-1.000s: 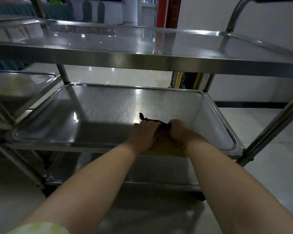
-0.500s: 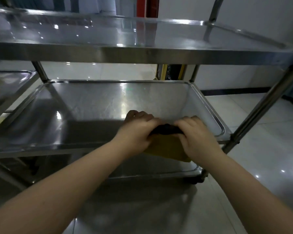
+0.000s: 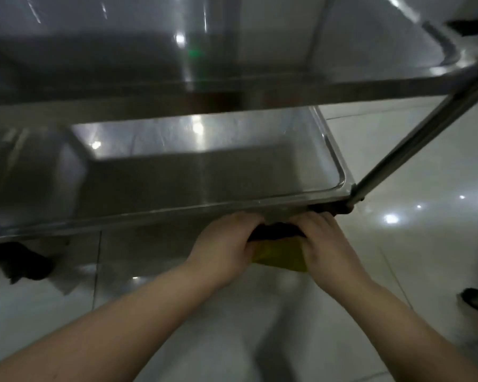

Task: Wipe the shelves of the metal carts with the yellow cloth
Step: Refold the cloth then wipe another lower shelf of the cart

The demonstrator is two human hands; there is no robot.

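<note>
No text, label, brand, number or sign can be read. The view is blurred by motion, and neither the metal cart shelf (image 3: 204, 175), the yellow cloth (image 3: 280, 256) nor the tiled floor (image 3: 425, 150) shows any legible mark.
</note>
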